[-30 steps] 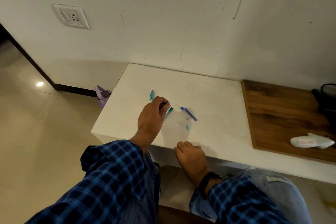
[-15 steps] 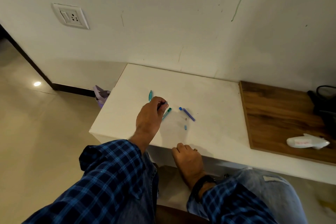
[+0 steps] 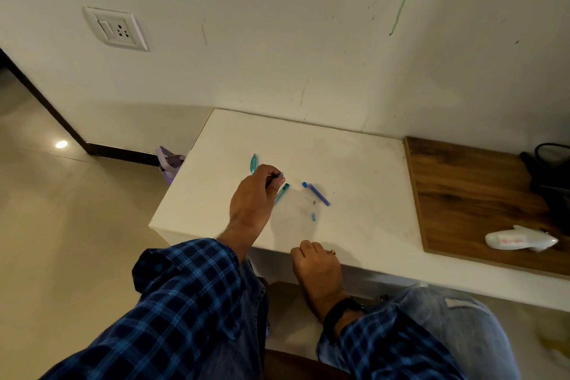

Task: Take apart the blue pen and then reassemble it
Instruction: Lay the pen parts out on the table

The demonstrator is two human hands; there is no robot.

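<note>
Pen parts lie scattered on the white table point(image 3: 354, 170). My left hand point(image 3: 254, 197) pinches a thin dark pen piece point(image 3: 275, 177) between thumb and fingers above the table. A teal pen piece point(image 3: 282, 193) lies just right of that hand, and another teal piece point(image 3: 253, 162) sticks out behind it. Further right lie a blue barrel point(image 3: 319, 194) with a small blue cap point(image 3: 304, 184) at its far end, a tiny dark bit point(image 3: 314, 202) and a small light-blue piece point(image 3: 313, 216). My right hand point(image 3: 317, 262) rests with curled fingers on the table's near edge, holding nothing.
A wooden board point(image 3: 468, 194) adjoins the table on the right, carrying a white object point(image 3: 521, 241) and a dark bag point(image 3: 552, 176) at the far right. A lilac bin point(image 3: 169, 162) stands on the floor left of the table. A wall socket point(image 3: 115, 28) is above.
The view has shifted slightly. My left hand stays over the teal pieces, pinching the thin dark piece; my right hand has kept its place on the table edge.
</note>
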